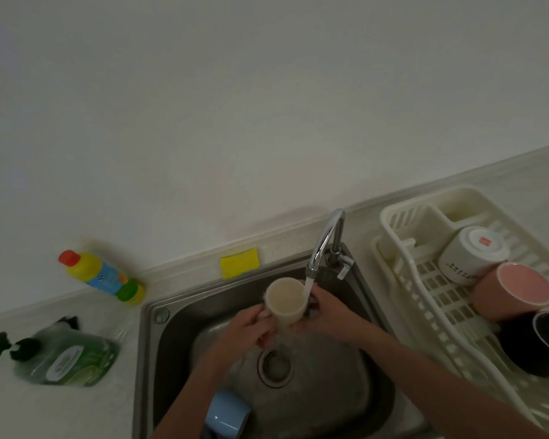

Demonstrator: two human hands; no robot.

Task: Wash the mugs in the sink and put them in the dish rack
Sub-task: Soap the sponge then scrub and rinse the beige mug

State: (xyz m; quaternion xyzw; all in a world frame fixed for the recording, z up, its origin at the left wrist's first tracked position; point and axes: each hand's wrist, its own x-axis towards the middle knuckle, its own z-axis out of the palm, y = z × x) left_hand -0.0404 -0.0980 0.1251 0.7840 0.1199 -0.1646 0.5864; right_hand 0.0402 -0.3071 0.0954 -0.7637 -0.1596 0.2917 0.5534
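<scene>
The cream mug [286,300] is gripped by both hands, left hand [251,324] and right hand [330,312], fingers curled round it, mouth tilted under the tap stream [308,288] for rinsing.

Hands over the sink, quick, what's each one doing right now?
Left hand: holds the cream mug by its handle side, under the running tap.
Right hand: fingers wrapped on the same mug's other side.
</scene>
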